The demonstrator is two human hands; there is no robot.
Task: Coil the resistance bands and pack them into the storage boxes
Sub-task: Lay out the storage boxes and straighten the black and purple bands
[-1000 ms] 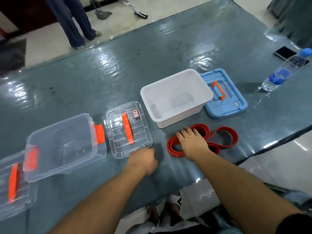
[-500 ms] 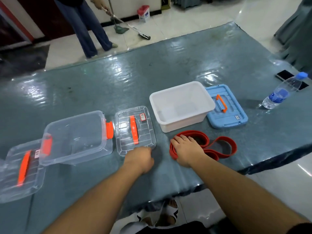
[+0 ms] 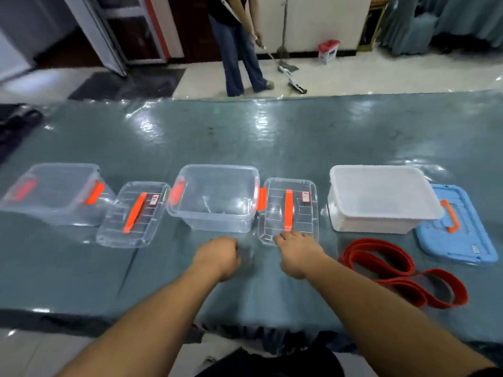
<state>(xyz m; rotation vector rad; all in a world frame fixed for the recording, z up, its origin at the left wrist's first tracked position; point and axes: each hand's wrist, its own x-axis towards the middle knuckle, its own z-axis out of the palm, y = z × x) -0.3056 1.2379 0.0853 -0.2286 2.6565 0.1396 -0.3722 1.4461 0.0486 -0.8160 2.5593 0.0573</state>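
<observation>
Left hand [image 3: 217, 255] fisted, right hand [image 3: 298, 253] flat.

Left to right along the table [image 3: 272, 137]: box [image 3: 54, 194], lid [image 3: 133, 216], box [image 3: 215, 197], lid [image 3: 288, 208], box [image 3: 381, 197], lid [image 3: 457, 229]; band [image 3: 402, 270] lies before the rightmost box, hands before the middle pair

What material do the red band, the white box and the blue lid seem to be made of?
The flat red looped resistance band looks like matte rubber or latex: it lies limp in soft folds, without shine. The white rectangular open box seems to be translucent, frosted plastic, since light passes dimly through its walls. The light blue ribbed lid with an orange handle appears to be opaque moulded plastic with a slight sheen.
</observation>
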